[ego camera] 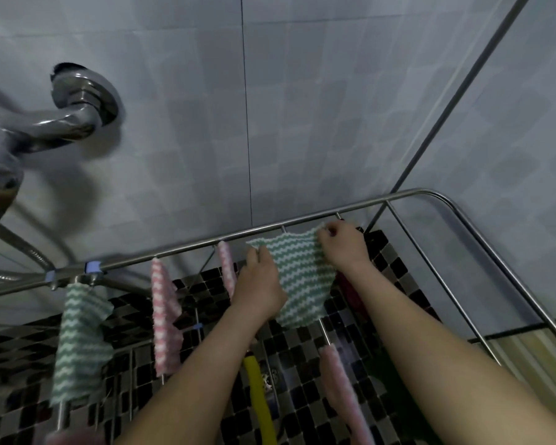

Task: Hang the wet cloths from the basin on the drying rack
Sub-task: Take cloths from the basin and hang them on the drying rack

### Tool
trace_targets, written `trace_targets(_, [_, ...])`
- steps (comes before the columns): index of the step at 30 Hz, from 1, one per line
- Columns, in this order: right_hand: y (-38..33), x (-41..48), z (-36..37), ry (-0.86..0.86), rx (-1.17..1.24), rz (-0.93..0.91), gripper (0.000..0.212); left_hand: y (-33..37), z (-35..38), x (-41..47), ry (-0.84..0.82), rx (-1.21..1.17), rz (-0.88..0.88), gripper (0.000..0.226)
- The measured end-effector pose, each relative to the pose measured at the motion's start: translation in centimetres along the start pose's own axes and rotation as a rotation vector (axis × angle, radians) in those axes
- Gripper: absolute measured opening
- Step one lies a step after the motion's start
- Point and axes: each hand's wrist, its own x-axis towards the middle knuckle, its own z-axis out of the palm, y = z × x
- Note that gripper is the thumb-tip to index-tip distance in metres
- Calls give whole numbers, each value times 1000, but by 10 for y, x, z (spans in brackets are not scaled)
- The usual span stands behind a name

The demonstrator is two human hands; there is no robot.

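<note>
Head view: left hand [260, 285] and right hand [344, 244] pinch green cloth [302, 274].

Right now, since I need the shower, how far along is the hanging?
Done: one green cloth and three pink cloths hang on the drying rack. In hand: left hand and right hand pinch a second green cloth, holding it spread. Left: draping it; the basin is out of view, so any more are unknown.

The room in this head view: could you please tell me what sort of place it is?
Probably a bathroom or shower area: a chrome tap is fixed to pale wall tiles, and a dark mosaic floor with a drain lies beneath the drying rack.
</note>
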Motion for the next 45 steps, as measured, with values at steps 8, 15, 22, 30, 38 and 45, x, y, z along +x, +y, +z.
trace_targets(8, [10, -27, 15, -187, 142, 9, 20, 0, 0, 1, 192, 60, 49, 81])
trace_targets(15, [11, -44, 24, -131, 36, -4, 4, 18, 22, -32, 142, -303, 282, 61])
trace_targets(22, [5, -55, 31, -3, -154, -170, 16, 14, 31, -41, 198, -317, 236, 61])
trace_targets(30, [8, -70, 23, -70, -298, -206, 23, -45, 2, -73, 329, -212, -50, 67])
trace_targets(38, [10, -76, 20, -75, -136, -142, 24, -50, 4, -75, 280, -359, -58, 79])
trace_targets(45, [26, -95, -1, -126, -92, -154, 25, -28, 11, -102, 446, -168, 23, 54])
